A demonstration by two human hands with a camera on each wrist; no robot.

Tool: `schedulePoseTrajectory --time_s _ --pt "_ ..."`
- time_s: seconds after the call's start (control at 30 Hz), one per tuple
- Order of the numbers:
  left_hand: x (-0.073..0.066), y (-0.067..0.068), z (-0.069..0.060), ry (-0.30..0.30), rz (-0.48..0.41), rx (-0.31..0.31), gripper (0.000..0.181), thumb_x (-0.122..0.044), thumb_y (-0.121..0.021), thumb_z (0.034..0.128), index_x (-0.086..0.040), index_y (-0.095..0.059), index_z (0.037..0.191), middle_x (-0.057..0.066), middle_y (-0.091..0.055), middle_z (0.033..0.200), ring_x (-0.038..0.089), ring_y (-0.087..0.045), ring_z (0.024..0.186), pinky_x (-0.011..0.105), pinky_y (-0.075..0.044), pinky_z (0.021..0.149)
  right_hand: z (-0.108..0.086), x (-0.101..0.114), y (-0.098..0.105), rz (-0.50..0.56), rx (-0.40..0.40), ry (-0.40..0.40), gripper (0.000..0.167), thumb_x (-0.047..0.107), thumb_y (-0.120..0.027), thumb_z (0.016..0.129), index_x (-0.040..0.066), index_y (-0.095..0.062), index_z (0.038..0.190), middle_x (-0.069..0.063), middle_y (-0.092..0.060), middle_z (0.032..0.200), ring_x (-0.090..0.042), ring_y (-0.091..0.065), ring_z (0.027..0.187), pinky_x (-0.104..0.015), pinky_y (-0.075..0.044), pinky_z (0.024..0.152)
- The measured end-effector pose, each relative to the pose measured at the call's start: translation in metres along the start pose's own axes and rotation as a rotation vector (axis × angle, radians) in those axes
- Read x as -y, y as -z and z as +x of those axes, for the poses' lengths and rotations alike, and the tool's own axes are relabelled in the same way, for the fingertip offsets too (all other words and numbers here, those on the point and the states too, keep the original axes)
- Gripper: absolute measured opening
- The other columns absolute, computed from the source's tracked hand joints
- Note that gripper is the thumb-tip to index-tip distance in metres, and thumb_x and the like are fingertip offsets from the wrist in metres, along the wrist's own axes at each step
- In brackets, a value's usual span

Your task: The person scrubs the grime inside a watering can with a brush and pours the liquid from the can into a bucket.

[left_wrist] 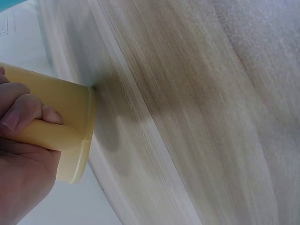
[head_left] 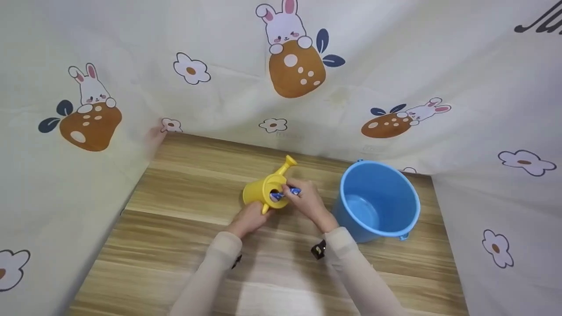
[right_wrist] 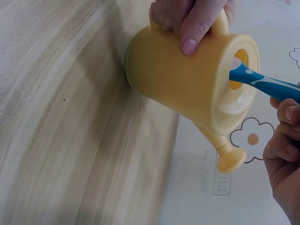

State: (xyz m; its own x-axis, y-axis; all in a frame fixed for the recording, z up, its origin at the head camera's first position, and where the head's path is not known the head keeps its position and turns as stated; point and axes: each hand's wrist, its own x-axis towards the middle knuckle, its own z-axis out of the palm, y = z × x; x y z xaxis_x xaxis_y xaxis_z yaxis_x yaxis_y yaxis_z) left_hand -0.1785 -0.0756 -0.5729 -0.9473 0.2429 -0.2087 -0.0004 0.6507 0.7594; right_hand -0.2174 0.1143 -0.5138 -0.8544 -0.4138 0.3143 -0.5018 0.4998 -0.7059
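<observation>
A yellow watering can (head_left: 254, 192) is tilted over, its round opening facing the right hand and its spout pointing toward the back wall. My left hand (head_left: 251, 218) grips the can's handle, with fingers wrapped around it in the left wrist view. Between thumb and fingers, my right hand (head_left: 307, 199) holds a blue-and-white brush (right_wrist: 269, 86) by its handle. The brush's front end reaches into the can's opening, so its tip is hidden. Whether the can's base rests on the wood-grain surface I cannot tell.
A blue bucket (head_left: 380, 199) stands upright on the wood-grain surface (head_left: 175, 237), just right of my right hand. Pale sheets (head_left: 228, 101) printed with rabbits and flowers rise behind and on both sides.
</observation>
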Motion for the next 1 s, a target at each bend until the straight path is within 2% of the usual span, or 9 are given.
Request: schedulePoseTrajectory --time_s 0.17,0.27,0.6,0.77,0.83,1.0 --pt "-0.001 0.000 0.000 0.012 0.023 -0.014 0.028 -0.028 -0.057 0.0992 -0.016 -0.053 0.074 -0.005 -0.044 0.064 0.013 -0.044 0.057 0.028 -0.038 0.056 0.002 0.006 0.008 0.037 0.000 -0.006 0.019 0.021 -0.062 0.098 0.009 -0.067 0.085 -0.003 -0.066 0.073 -0.008 -0.051 0.062 -0.020 -0.043 0.057" --pt "-0.001 0.000 -0.001 0.015 0.028 -0.008 0.027 -0.029 -0.057 0.0992 -0.016 -0.054 0.075 -0.005 -0.044 0.064 0.013 -0.045 0.057 0.029 -0.038 0.056 0.003 0.008 0.010 0.023 0.015 -0.012 0.019 0.023 -0.061 0.098 0.012 -0.066 0.084 -0.001 -0.064 0.072 -0.007 -0.050 0.061 -0.019 -0.042 0.056" --pt "-0.001 -0.001 -0.001 0.012 0.022 0.009 0.024 -0.030 -0.056 0.1001 -0.014 -0.060 0.083 -0.004 -0.046 0.066 0.014 -0.047 0.060 0.029 -0.040 0.059 -0.001 0.006 0.008 0.012 -0.028 -0.002 0.020 0.019 -0.062 0.097 0.011 -0.063 0.079 0.002 -0.057 0.066 -0.006 -0.046 0.058 -0.019 -0.038 0.054" --pt "0.000 -0.001 -0.001 0.012 0.047 -0.003 0.030 -0.028 -0.056 0.0995 -0.017 -0.051 0.072 -0.005 -0.044 0.063 0.013 -0.044 0.055 0.027 -0.037 0.053 -0.001 0.004 0.004 0.019 -0.057 0.002 0.019 0.016 -0.062 0.096 0.009 -0.063 0.078 0.005 -0.052 0.065 -0.006 -0.044 0.057 -0.018 -0.035 0.054" --pt "0.000 -0.001 -0.001 0.011 0.058 -0.008 0.032 -0.028 -0.056 0.0991 -0.017 -0.048 0.070 -0.005 -0.043 0.062 0.012 -0.043 0.054 0.027 -0.036 0.052 -0.001 0.004 0.003 0.022 -0.067 -0.003 0.019 0.016 -0.062 0.095 0.009 -0.063 0.078 0.005 -0.053 0.066 -0.006 -0.044 0.058 -0.018 -0.035 0.054" --pt "-0.001 -0.002 0.000 0.014 0.060 -0.010 0.027 -0.027 -0.058 0.0986 -0.016 -0.052 0.074 -0.004 -0.045 0.065 0.013 -0.045 0.058 0.028 -0.038 0.056 -0.001 0.001 -0.004 0.028 -0.073 -0.026 0.019 0.016 -0.062 0.096 0.008 -0.065 0.080 -0.001 -0.060 0.068 -0.006 -0.046 0.059 -0.018 -0.038 0.054"
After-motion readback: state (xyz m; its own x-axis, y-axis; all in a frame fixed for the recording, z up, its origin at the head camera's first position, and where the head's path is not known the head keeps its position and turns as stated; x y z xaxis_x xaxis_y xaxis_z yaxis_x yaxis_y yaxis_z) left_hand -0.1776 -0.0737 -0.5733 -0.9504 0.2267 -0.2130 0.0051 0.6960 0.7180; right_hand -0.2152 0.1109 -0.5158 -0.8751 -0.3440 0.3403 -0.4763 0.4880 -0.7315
